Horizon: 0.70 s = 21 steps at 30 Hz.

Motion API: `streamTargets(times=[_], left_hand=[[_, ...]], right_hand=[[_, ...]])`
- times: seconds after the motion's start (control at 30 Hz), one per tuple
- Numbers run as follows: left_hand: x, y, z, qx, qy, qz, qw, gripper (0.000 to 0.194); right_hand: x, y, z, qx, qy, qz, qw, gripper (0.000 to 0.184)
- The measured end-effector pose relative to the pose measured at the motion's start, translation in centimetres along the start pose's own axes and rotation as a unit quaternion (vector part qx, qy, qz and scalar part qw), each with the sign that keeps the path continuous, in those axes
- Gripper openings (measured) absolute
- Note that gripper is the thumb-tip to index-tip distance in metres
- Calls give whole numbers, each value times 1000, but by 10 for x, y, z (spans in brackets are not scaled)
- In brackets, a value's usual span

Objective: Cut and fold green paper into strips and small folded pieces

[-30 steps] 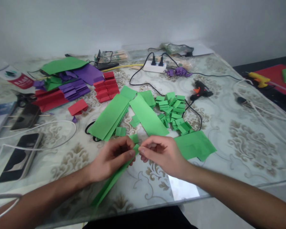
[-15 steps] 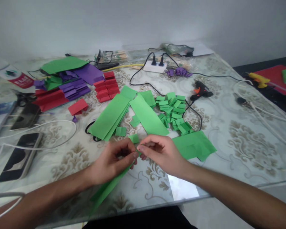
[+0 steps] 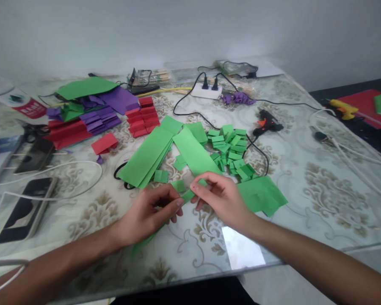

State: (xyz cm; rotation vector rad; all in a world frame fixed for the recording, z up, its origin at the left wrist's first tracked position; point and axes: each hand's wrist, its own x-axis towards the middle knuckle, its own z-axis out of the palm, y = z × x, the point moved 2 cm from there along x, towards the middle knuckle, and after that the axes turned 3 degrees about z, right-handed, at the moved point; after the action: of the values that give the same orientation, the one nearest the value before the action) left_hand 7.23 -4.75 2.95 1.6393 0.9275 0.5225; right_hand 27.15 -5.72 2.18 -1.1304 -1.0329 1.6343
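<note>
Above the front of the table, my left hand pinches a narrow green paper strip, whose tail hangs below the palm. My right hand pinches the strip's other end between thumb and fingers, a short stretch showing between the hands. Just behind them lie long green paper strips in a fanned stack, with another wide green strip leaning to the right. A heap of small folded green paper pieces sits beyond my right hand. Crumpled green paper lies beside my right wrist.
A black glue gun stands at the right, its cord running toward a white power strip. Folded red paper and purple paper lie at the back left. Phones, scissors and a white cable occupy the left side.
My right hand has moved slightly right and up, away from the left, so more of the green strip shows between them. The strip's tail below my left hand looks shorter.
</note>
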Motion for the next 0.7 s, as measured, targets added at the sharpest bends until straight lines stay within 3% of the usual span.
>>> streamTargets(times=[0.13,0.23,0.37,0.53,0.7], left_hand=[[-2,0,-1,37,29,41,998,18],[-5,1,-3,123,70,108,984,24],[-5,2,-5,194,76,160,965,27],[-4,4,-7,203,80,177,960,25],[-3,7,-7,167,70,143,973,21]], right_hand=[[0,3,1,4,-23,28,999,35],[2,4,-1,15,-16,29,999,35],[3,6,-3,26,-11,26,999,34],[2,6,-4,17,-2,27,999,34],[2,4,-3,21,-7,29,999,35]])
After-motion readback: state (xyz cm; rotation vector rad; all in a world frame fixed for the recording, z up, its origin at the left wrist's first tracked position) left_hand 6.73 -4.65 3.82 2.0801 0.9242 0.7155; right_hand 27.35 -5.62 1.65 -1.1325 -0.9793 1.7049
